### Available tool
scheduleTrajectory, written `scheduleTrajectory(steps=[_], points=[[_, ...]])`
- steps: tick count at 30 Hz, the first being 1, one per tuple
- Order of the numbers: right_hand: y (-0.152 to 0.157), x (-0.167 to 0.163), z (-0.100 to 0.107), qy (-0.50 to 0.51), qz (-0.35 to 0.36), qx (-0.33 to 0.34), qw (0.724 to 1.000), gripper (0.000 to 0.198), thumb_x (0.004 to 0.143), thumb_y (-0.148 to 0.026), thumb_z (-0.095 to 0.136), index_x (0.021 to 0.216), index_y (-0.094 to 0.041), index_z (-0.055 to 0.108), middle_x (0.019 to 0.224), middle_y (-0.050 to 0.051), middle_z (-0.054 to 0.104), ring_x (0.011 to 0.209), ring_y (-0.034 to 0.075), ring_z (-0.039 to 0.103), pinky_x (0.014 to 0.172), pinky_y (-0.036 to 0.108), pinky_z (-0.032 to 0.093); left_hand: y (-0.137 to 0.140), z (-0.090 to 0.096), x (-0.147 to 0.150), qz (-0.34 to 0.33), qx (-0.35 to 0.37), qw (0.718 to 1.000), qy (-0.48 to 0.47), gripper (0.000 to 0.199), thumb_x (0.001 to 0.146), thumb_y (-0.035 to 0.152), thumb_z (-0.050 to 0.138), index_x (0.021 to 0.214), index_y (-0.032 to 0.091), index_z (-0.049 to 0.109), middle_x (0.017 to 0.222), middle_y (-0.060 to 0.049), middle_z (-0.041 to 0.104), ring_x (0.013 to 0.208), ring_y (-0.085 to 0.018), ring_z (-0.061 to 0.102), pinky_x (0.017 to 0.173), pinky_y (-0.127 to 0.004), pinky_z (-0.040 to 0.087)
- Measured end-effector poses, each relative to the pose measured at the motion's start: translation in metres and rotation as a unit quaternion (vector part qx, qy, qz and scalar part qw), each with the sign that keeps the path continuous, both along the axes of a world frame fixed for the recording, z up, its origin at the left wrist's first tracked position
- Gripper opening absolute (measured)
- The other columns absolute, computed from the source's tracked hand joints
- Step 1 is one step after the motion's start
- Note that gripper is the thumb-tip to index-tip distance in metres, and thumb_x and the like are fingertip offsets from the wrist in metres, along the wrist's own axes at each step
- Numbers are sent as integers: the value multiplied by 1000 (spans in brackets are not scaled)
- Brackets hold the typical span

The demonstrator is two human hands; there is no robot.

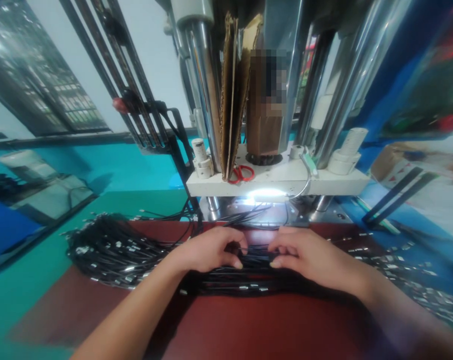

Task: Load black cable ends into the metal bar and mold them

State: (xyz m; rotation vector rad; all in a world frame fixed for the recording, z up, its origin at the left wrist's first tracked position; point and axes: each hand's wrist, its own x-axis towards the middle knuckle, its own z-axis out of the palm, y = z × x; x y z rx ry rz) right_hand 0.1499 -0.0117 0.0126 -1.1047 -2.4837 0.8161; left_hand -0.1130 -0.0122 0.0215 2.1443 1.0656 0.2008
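Note:
A thick bundle of thin black cables (254,260) with small metal ends lies across a dark red table (249,325). My left hand (209,249) and my right hand (307,255) both rest on the middle of this bundle, fingers curled down and pinching several strands between them. The hands are a short gap apart, thumbs toward each other. More of the same black cables (106,247) fan out in a heap to the left.
Directly behind the hands stands a press machine with a white platen (282,180), chrome columns (202,85), cardboard sheets (234,90) and red-handled scissors (241,174). Loose metal terminals (402,267) are scattered at the right. A teal bench surface (20,295) lies left.

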Motion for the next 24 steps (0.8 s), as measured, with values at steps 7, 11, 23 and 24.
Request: scheduleTrajectory(steps=[7,11,23,24], points=[[-3,-2,-2,-17,15,-2,1000,19,80,-37,72,95,-25,70,89,0,63,81,16,58,70,26,42,-2,5,-1,10,-7,999,-35,16,83,22,65,99,21,64,99,0,66,93,-16,59,83,-28,42],[-4,-2,2,-16,16,16,1000,16,84,-35,68,92,-22,72,90,4,66,82,19,60,74,29,44,-4,16,-4,17,16,999,-46,13,92,30,51,98,22,60,95,0,63,87,-15,56,80,-28,42],[-3,7,6,-28,-32,58,997,19,90,-33,59,100,-26,73,96,5,69,86,22,62,80,31,47,-8,3,5,33,30,999,30,17,84,30,63,99,23,65,99,-2,63,94,-20,58,84,-31,42],[-2,8,4,-35,-32,52,998,19,90,-33,59,99,-25,73,95,6,69,85,22,62,80,31,47,-8,2,5,38,26,998,34,16,84,29,63,98,23,65,98,-1,64,93,-19,58,83,-31,42]])
